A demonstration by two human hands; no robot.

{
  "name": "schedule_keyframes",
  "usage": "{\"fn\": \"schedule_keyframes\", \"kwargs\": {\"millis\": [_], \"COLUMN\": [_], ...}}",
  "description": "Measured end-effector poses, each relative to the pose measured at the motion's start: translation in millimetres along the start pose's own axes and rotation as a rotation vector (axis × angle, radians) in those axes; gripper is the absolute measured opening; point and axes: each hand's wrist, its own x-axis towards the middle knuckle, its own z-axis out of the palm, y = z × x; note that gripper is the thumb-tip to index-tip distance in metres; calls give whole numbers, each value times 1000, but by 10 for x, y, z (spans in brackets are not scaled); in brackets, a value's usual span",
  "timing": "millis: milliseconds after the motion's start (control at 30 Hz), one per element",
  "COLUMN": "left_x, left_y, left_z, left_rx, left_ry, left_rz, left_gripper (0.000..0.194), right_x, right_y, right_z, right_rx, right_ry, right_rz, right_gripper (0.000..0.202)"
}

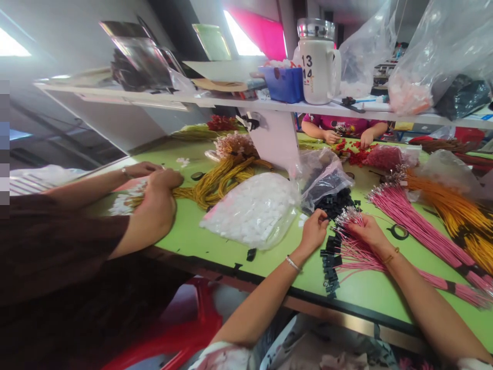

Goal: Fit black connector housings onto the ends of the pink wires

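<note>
My right hand [368, 235] is closed around a bundle of thin pink wires [360, 252], their silvery metal ends [348, 216] fanned out beyond the fingers. Close by on the left, my left hand [315, 229] has its thumb and fingers pinched together at the edge of a pile of black plastic connector housings [337, 201]. What sits in that pinch is too small to make out. Below the hands, a row of black housings [330, 270] lies on the green table [285, 277], with pink wires running into them.
A clear bag of white pieces [252, 210] lies left of my hands. To the right are a black tape roll [398, 232], more pink wires [416, 226] and orange wires [458, 200]. A co-worker's hands [164, 177] work at left; another person [346, 128] sits opposite, under a shelf [239, 104].
</note>
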Motion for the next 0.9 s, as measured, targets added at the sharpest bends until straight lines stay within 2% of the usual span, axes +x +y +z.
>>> {"fn": "schedule_keyframes", "kwargs": {"millis": [67, 133, 200, 333, 667, 767, 900], "left_x": [-14, -31, -48, -73, -87, -104, -143], "left_y": [55, 114, 162, 210, 199, 203, 225], "left_z": [4, 33, 70, 99, 52, 57, 94], "left_rx": [-283, -513, -653, -841, -904, -891, -732], "left_ry": [-20, -123, -201, -222, -217, -215, -226], "left_rz": [-73, -182, -286, -422, -484, -458, -365], "left_gripper": [15, 20, 23, 27, 25, 25, 21], "right_x": [8, 20, 31, 26, 0, 9, 15], "right_y": [15, 30, 36, 1, -50, -10, 48], "right_z": [1, 0, 2, 20, 27, 23, 26], "right_rx": [6, 26, 62, 99, -89, -153, -259], "right_ry": [2, -6, -28, -46, 7, 36, 21], "right_rz": [6, -4, -27, -64, -88, -103, -150], "right_gripper": [36, 35, 34, 30, 22, 19, 9]}}
